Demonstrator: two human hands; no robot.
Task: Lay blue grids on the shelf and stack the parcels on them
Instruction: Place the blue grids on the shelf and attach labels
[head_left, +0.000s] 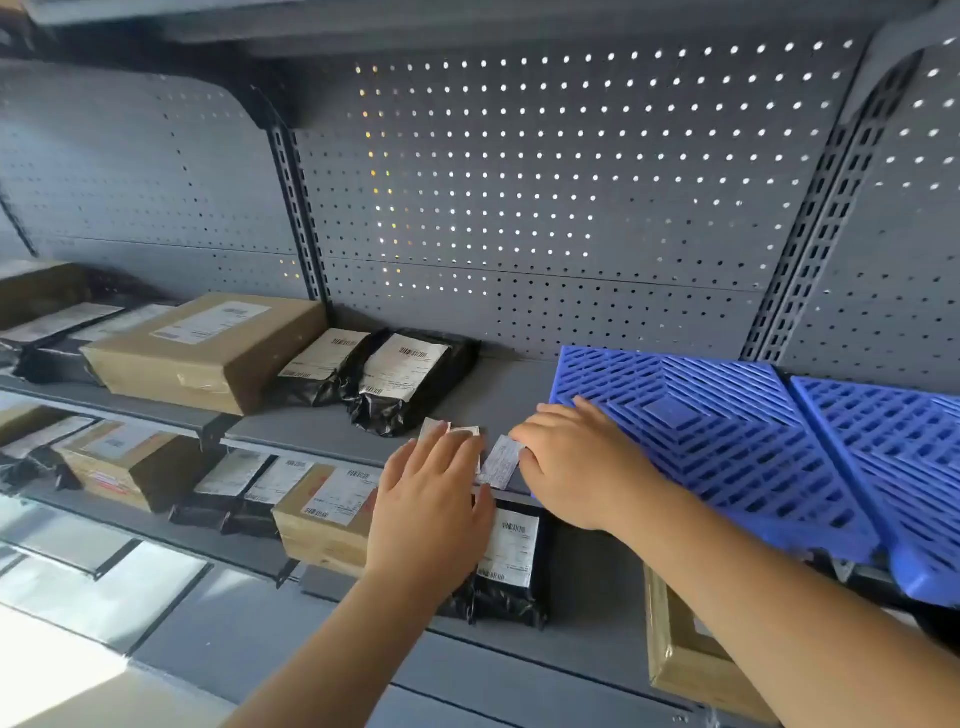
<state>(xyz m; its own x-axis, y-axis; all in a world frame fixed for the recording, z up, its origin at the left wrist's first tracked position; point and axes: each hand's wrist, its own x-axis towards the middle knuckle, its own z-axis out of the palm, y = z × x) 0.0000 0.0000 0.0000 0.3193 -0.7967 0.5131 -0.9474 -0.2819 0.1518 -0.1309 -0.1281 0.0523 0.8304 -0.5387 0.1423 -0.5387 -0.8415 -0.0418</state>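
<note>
A blue grid (727, 447) lies on the grey shelf (322, 428), and a second blue grid (893, 467) lies to its right, tilted over the shelf's front edge. My right hand (576, 467) rests on the left edge of the first grid, fingers spread. My left hand (431, 499) hovers flat at the shelf's front edge, over small white paper labels (501, 462). Two black parcels (405, 382) with white labels and a brown box (208, 348) sit on the shelf's left part.
The pegboard back wall (519, 208) rises behind the shelf. The shelf below holds several boxes and black parcels (509, 561). A brown box (691, 660) sits lower right. Another shelf bay at far left carries more parcels (52, 322).
</note>
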